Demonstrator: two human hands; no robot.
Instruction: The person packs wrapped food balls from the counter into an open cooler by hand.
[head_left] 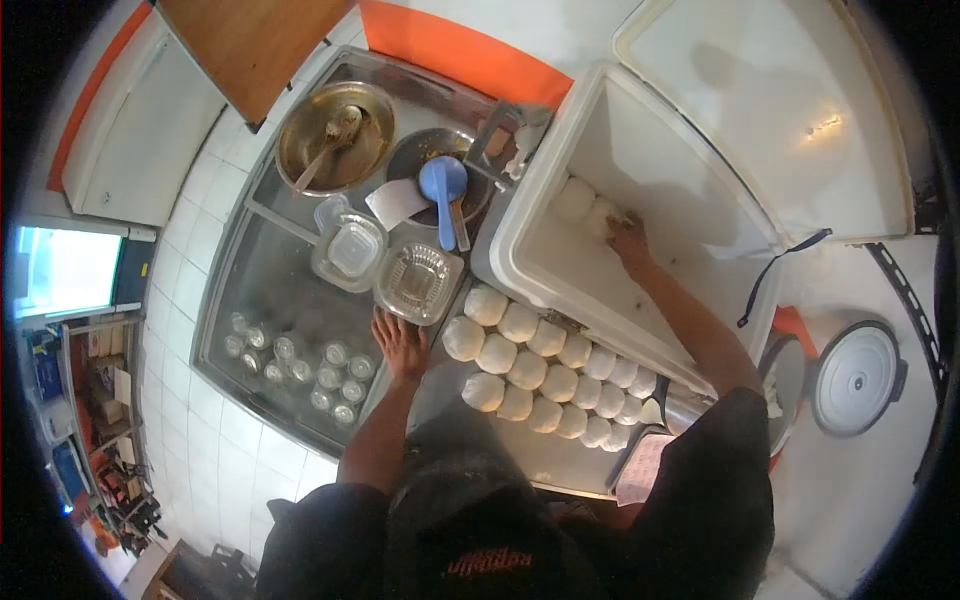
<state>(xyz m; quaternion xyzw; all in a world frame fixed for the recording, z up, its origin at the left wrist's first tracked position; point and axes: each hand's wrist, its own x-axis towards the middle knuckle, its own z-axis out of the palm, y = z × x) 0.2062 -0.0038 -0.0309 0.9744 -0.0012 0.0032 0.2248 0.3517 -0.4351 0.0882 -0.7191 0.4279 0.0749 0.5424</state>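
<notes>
Your right hand (628, 242), the nearer one, reaches into the white box (660, 140), curled at a round white ball (600, 217) just to its left, whether gripping cannot be told, while your left hand (403, 348) spreads, palm unseen, by a clear container (420, 283).

Fisheye curve, black corners; glare on white lid (765, 115); overbright screen (68, 272).

Right hand (630, 243) at white ball (602, 219) in cooler (640, 145); left hand (402, 345) by container (420, 283).
</notes>
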